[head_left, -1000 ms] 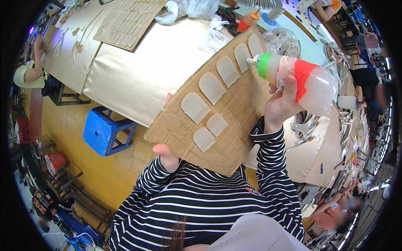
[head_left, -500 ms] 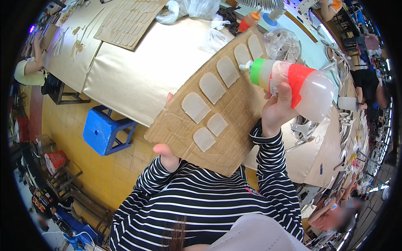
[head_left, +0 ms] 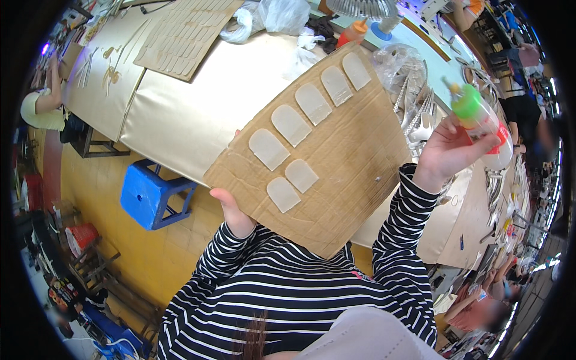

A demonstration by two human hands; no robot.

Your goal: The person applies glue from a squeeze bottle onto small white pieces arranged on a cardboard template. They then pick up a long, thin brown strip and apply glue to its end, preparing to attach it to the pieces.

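Observation:
My left hand (head_left: 233, 213) grips the left edge of a brown cardboard sheet (head_left: 354, 144), thumb on top and most fingers hidden beneath. Several pale, round-topped pieces (head_left: 313, 104) lie on the sheet, most in a slanting row along its far edge and two below that row. Off the sheet's right side, my right hand (head_left: 453, 150) is closed around a squeeze bottle (head_left: 480, 123) with a green cap and red tape. The bottle is tilted, its nozzle pointing up and to the left, away from the cardboard.
A gold-covered table (head_left: 198, 114) stretches ahead, bearing another cardboard sheet of pale pieces (head_left: 186, 36), plastic bags (head_left: 285, 17) and an orange-capped bottle (head_left: 353, 32). A blue stool (head_left: 144, 195) stands on the yellow floor at left. Another person (head_left: 45, 108) is at far left.
My right hand has carried the bottle right, away from the pale pieces, and turned its nozzle upward. The cardboard has shifted slightly left, still held by my left hand.

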